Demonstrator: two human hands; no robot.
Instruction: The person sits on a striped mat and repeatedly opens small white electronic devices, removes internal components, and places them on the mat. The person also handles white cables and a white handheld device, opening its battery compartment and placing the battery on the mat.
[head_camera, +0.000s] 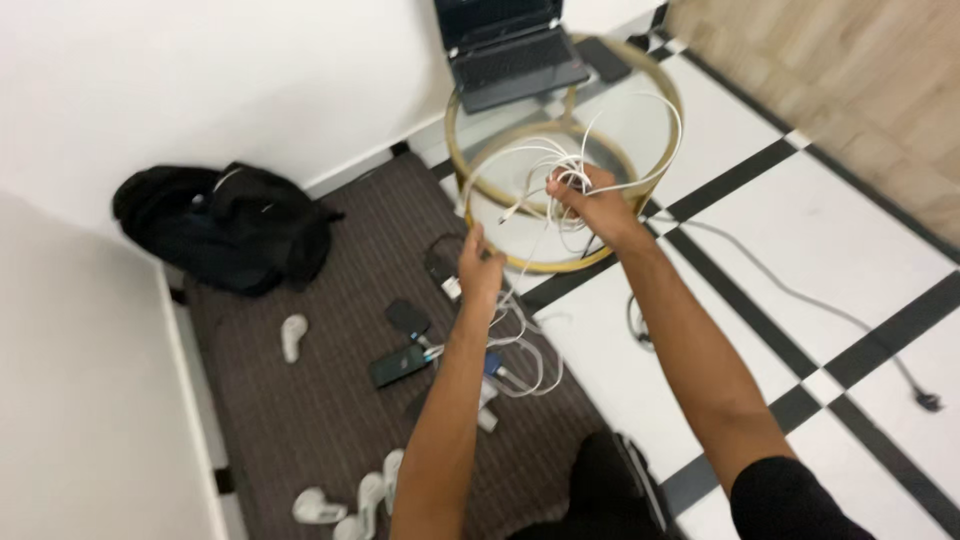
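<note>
Holding a loose bundle of white cable (562, 180) in a closed grip, the right hand (598, 205) is raised over the round glass bench (660, 90). Left hand (480, 270) pinches a trailing strand — partly gathered; more cable (525, 360) lies on the mat (330, 400) below.
</note>
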